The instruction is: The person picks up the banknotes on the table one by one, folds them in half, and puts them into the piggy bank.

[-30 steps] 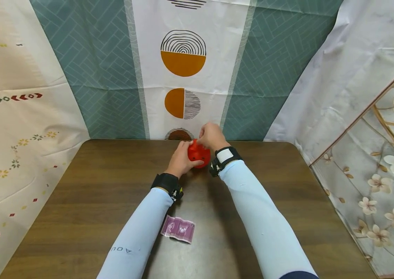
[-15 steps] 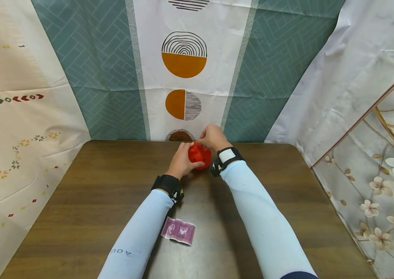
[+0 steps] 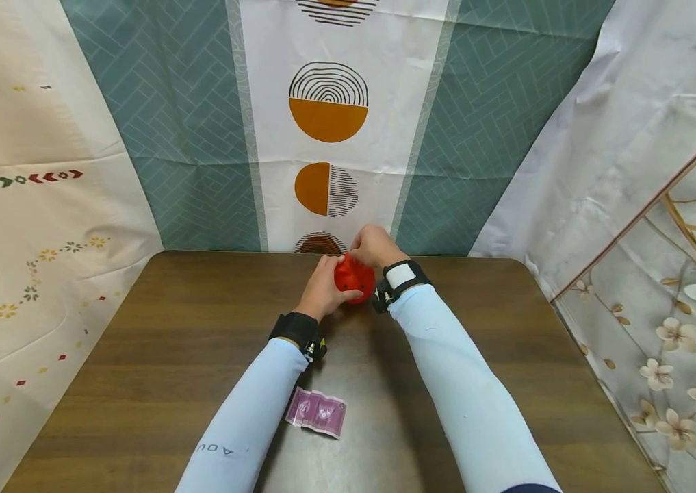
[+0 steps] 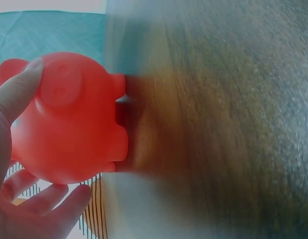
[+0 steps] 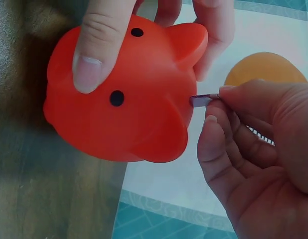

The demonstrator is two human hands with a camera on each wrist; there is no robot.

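A red piggy bank (image 3: 355,279) with black dot eyes stands on its feet near the table's far edge. My left hand (image 3: 323,287) grips it from the left, thumb across the face beside the snout and the other fingers behind. At its top, my right hand (image 3: 377,246) pinches a small folded banknote (image 5: 204,100), purplish and narrow, between thumb and fingertips. In the right wrist view the note's end meets the top of the bank behind the ears. The slot itself is hidden. Another purple banknote (image 3: 317,412), creased, lies flat on the table beside my left forearm.
The brown wooden table (image 3: 212,356) has its back edge just behind the piggy bank. A patterned teal and white cloth (image 3: 212,137) hangs beyond that edge. Floral cloth (image 3: 662,342) hangs at the right, and an embroidered cream cloth (image 3: 46,205) at the left.
The head view tilts up slightly, so everything sits a little lower. My right hand lowers slightly towards the piggy bank's top; my left hand keeps its grip.
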